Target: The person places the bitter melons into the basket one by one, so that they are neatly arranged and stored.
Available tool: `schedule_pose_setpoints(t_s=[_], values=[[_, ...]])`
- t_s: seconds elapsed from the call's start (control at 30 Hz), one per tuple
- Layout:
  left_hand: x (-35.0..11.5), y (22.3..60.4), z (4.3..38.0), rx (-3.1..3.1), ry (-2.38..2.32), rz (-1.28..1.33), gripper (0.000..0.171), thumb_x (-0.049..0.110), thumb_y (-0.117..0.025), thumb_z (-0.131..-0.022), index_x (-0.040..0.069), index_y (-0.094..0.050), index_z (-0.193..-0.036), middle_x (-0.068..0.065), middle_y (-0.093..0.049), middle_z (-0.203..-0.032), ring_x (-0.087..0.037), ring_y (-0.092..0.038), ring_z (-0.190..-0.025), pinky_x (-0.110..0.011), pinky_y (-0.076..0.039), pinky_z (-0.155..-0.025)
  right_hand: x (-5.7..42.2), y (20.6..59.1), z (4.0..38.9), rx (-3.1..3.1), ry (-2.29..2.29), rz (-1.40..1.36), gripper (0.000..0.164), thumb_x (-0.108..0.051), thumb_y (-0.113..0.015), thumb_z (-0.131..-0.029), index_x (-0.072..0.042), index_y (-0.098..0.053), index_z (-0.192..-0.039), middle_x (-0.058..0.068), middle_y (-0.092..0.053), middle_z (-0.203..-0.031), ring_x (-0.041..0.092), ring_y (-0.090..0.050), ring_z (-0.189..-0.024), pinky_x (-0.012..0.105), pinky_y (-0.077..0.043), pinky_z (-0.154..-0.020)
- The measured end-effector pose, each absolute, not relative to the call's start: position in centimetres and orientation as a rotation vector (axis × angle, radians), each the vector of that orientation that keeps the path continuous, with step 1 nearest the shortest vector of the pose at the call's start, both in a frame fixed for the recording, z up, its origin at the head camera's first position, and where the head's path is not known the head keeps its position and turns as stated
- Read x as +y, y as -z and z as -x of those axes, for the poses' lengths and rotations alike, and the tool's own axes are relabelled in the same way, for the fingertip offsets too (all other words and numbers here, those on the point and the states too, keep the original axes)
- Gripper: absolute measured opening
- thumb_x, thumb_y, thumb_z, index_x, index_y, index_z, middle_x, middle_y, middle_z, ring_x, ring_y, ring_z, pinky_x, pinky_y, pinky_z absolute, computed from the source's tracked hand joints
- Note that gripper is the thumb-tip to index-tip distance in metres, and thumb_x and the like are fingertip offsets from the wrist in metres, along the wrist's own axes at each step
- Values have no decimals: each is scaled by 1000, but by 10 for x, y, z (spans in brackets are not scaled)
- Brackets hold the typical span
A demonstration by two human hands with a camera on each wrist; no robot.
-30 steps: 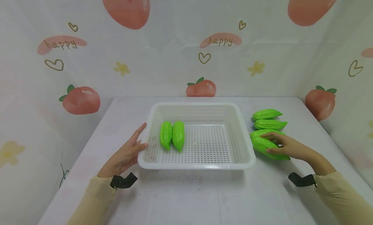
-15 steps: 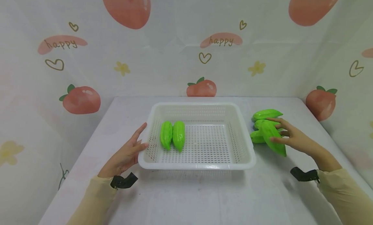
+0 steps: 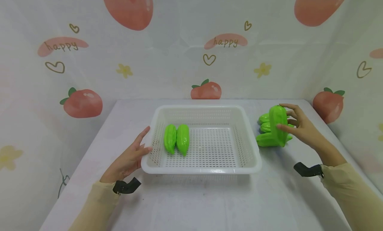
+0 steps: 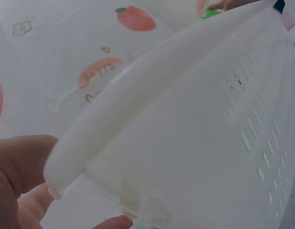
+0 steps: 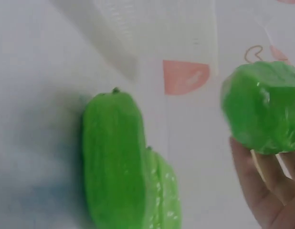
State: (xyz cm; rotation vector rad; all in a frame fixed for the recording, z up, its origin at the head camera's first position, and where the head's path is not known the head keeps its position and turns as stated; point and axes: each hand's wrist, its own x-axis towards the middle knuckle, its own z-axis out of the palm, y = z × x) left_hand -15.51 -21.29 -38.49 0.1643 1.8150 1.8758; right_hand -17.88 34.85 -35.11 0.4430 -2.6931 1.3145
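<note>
My right hand [image 3: 302, 126] holds a glossy green bitter melon [image 3: 277, 121] nearly upright, thumb on its near side and fingers behind. In the right wrist view, the end of this melon [image 5: 262, 107] faces the camera, raised off the table. Below and behind it lie several more bitter melons [image 3: 265, 140], partly hidden by it. At the left side of the white plastic basket [image 3: 200, 171], my left hand [image 3: 128, 161] holds the rim, thumb over the edge and other fingers against the outside. Two bitter melons [image 3: 183, 139] lie side by side in the basket's left part.
The basket sits mid-table on a pale cloth-covered table [image 3: 191, 204]. A white curtain [image 3: 167, 71] printed with peaches and hearts stands behind and along both sides. Each wrist carries a black camera mount [image 3: 127, 186].
My right hand has picked the nearest bitter melon off the right-hand row, turned it upright and raised it toward the back. My left hand and the basket have stayed put.
</note>
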Motion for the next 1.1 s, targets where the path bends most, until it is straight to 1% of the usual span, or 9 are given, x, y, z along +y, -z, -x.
schedule_pose_setpoints(t_s=[0.03, 0.07, 0.13, 0.2, 0.37, 0.57, 0.67, 0.87, 1.1], values=[[-213, 385, 155, 1816, -1874, -165, 80, 14, -53, -99, 51, -4, -150, -18, -30, -152, -30, -56, -119, -39, -54, -88, 347, 350, 180, -2663, -1328, -449, 74, 1, -65, -88, -19, -27, -149, -2, -48, -117, -2, -57, -94, 14, -49, -72], [-213, 385, 155, 1819, -1872, -166, 80, 14, -53, -99, 51, -4, -151, -18, -30, -152, -30, -56, -119, -39, -54, -88, 346, 348, 182, -2634, -1357, -454, 75, 2, -65, -88, -20, -27, -149, -6, -49, -114, -5, -57, -93, 13, -49, -72], [-213, 385, 155, 1828, -1865, -165, 80, 14, -53, -99, 51, -4, -151, -18, -30, -152, -30, -56, -118, -39, -54, -88, 342, 345, 184, -2597, -1384, -448, 75, 2, -65, -88, -21, -28, -149, -11, -49, -113, -7, -57, -92, 11, -49, -72], [-213, 385, 155, 1832, -1863, -162, 80, 14, -53, -99, 51, -4, -150, -18, -30, -152, -30, -56, -118, -39, -54, -88, 338, 341, 186, -2570, -1399, -430, 74, 1, -65, -88, -24, -29, -148, -12, -50, -113, -4, -58, -90, 12, -49, -71], [-212, 385, 156, 1818, -1874, -156, 80, 14, -54, -99, 51, -4, -151, -17, -29, -153, -30, -56, -119, -39, -54, -88, 327, 331, 191, -2501, -1429, -440, 69, 1, -64, -89, -24, -33, -146, -10, -53, -113, 3, -59, -87, 13, -50, -70], [-213, 386, 156, 1821, -1877, -151, 81, 13, -53, -99, 51, -4, -151, -17, -29, -153, -30, -56, -119, -39, -54, -88, 310, 318, 198, -2424, -1529, -513, 66, 2, -60, -91, -22, -33, -145, -9, -55, -115, 2, -62, -94, 15, -52, -72], [-213, 386, 156, 1817, -1884, -153, 82, 12, -53, -99, 51, -3, -151, -18, -28, -154, -30, -56, -119, -40, -55, -88, 301, 313, 202, -2351, -1659, -576, 64, 4, -58, -91, -21, -33, -144, -5, -55, -116, 5, -63, -96, 17, -54, -70], [-213, 386, 156, 1808, -1885, -161, 82, 11, -53, -99, 50, -2, -151, -19, -29, -153, -29, -56, -118, -39, -55, -87, 281, 308, 209, -2273, -1828, -682, 65, 5, -57, -91, -21, -33, -145, 0, -53, -120, 8, -62, -101, 21, -56, -72], [-213, 386, 156, 1806, -1889, -173, 82, 12, -53, -99, 49, -1, -151, -21, -30, -152, -28, -57, -117, -37, -55, -86, 250, 301, 219, -2188, -2029, -789, 65, 6, -58, -90, -23, -35, -144, 4, -53, -120, 14, -64, -100, 27, -58, -73]])
